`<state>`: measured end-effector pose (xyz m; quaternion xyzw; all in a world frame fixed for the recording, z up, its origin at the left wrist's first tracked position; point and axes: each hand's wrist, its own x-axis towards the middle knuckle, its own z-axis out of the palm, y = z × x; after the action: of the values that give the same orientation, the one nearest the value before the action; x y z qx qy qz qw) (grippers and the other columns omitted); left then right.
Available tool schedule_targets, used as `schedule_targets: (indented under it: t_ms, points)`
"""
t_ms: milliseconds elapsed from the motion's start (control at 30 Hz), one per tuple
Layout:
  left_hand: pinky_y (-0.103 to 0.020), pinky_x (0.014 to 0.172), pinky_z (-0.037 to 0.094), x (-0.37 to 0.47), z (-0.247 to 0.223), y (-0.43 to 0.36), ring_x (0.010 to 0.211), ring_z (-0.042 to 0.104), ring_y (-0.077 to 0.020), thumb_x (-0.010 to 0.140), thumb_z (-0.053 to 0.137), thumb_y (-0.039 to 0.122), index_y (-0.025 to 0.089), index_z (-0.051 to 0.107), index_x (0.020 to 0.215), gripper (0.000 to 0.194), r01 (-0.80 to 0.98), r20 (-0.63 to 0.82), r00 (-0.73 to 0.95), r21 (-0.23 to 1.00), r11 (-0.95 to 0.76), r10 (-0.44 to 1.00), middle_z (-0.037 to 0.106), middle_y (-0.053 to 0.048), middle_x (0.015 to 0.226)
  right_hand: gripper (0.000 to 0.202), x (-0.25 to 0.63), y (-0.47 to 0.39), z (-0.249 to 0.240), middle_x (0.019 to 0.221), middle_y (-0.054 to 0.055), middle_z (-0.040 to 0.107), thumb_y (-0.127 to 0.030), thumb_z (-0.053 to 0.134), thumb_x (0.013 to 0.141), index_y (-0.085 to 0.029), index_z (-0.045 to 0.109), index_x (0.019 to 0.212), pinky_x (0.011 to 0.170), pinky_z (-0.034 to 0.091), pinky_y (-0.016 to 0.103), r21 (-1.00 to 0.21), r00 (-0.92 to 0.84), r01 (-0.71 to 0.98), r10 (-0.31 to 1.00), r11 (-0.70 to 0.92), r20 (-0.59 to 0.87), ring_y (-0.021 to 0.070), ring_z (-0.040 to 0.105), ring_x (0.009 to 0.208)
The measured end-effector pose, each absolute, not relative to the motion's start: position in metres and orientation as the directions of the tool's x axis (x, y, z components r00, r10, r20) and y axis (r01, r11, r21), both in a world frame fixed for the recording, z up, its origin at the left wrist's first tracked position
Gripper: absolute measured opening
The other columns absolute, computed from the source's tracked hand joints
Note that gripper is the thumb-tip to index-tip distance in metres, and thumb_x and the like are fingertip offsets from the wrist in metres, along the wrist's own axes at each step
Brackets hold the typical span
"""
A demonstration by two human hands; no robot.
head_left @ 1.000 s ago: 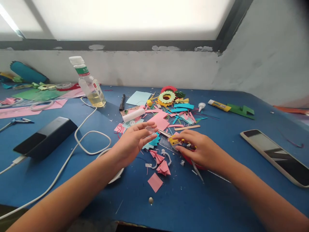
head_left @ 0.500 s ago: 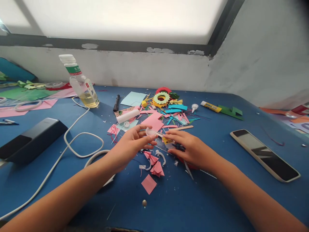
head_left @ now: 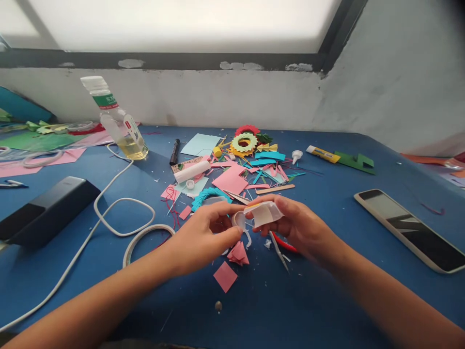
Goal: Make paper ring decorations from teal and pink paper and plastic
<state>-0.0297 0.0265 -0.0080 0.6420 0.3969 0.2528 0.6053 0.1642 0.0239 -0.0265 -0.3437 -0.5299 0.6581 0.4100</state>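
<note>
Your two hands meet above the near-middle of the blue table. Your left hand grips a round translucent piece between thumb and fingers; the piece is shallow, with a pale curved rim, and the fingers partly cover it. Your right hand pinches a small white box by its right side, just beside the round piece; whether the two touch cannot be told. The box is tilted and open toward you, showing a plain off-white inside, a yellow-orange strip along its upper left edge and a thin, crumpled-looking right end. Below the hands lie folded pink paper and, nearer, a flat pink square. A turquoise pleated ring lies just beyond your left hand, a wooden stick beyond your right. A roll of tape sits left, a phone right.
</note>
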Motion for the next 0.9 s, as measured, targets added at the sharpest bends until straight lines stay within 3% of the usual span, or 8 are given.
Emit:
schedule_targets:
  t_ms: [100,200,333,500,633,733,900]
  points:
    - [-0.028,0.071,0.045,-0.029,-0.006,0.027,0.083,0.056,-0.0176,0.079,0.056,0.026,0.020,0.060,0.110,0.032,0.190,-0.190,0.572,0.977,0.096,0.798,0.055,-0.001,0.075,0.031,0.165,0.024,-0.025,0.081,0.001,0.063,-0.048,0.055,0.080,-0.021,0.067,0.091,0.063,0.048,0.019,-0.987,-0.397,-0.143,0.918,-0.078,-0.016,0.0092,0.057,0.071]
    - [-0.027,0.068,0.044,-0.029,-0.008,0.029,0.078,0.055,-0.0150,0.078,0.058,0.026,0.020,0.059,0.109,0.032,0.174,-0.216,0.563,0.975,0.141,0.798,0.058,-0.002,0.086,0.030,0.165,0.024,-0.024,0.081,0.001,0.063,-0.046,0.056,0.080,-0.022,0.068,0.092,0.064,0.049,0.019,-0.991,-0.407,-0.125,0.913,-0.054,0.002,0.0097,0.056,0.075]
    - [-0.025,0.064,0.044,-0.029,-0.010,0.031,0.073,0.054,-0.0118,0.076,0.062,0.030,0.019,0.058,0.107,0.033,0.128,-0.177,0.534,0.983,0.128,0.827,0.059,-0.004,0.096,0.030,0.161,0.021,-0.021,0.082,0.001,0.064,-0.046,0.055,0.080,-0.023,0.068,0.093,0.064,0.050,0.018,-0.983,-0.409,-0.160,0.912,-0.089,-0.016,0.0091,0.057,0.074]
    - [-0.021,0.065,0.046,-0.029,-0.005,0.031,0.072,0.056,-0.0101,0.078,0.061,0.036,0.017,0.061,0.098,0.027,0.111,-0.154,0.472,0.987,0.115,0.868,0.063,-0.002,0.090,0.029,0.158,0.018,-0.017,0.089,0.002,0.066,-0.046,0.053,0.082,-0.023,0.068,0.093,0.068,0.051,0.018,-0.954,-0.424,-0.255,0.905,-0.157,-0.036,0.0087,0.061,0.076]
    - [-0.020,0.065,0.049,-0.029,-0.004,0.030,0.075,0.059,-0.0102,0.077,0.064,0.031,0.019,0.061,0.099,0.025,0.036,-0.103,0.461,0.995,0.098,0.881,0.065,-0.001,0.090,0.026,0.163,0.019,-0.015,0.094,0.001,0.067,-0.040,0.066,0.073,-0.027,0.066,0.096,0.076,0.050,0.020,-0.946,-0.412,-0.265,0.909,-0.185,-0.063,0.0106,0.062,0.086]
    - [-0.020,0.066,0.050,-0.030,-0.007,0.027,0.079,0.060,-0.0118,0.077,0.065,0.027,0.022,0.060,0.100,0.024,0.014,-0.019,0.453,1.000,0.015,0.891,0.064,-0.001,0.089,0.031,0.168,0.019,-0.014,0.096,0.000,0.066,-0.033,0.072,0.067,-0.029,0.064,0.097,0.077,0.051,0.025,-0.963,-0.424,-0.236,0.905,-0.130,-0.018,0.0143,0.062,0.090]
    - [-0.018,0.070,0.053,-0.030,-0.010,0.021,0.087,0.058,-0.0112,0.078,0.062,0.019,0.023,0.059,0.103,0.026,0.091,0.206,0.455,0.957,-0.276,0.866,0.060,-0.001,0.099,0.030,0.170,0.012,-0.009,0.111,0.000,0.058,-0.019,0.067,0.073,-0.034,0.062,0.098,0.079,0.052,0.030,-0.994,-0.452,-0.058,0.885,0.091,0.107,0.0188,0.057,0.102]
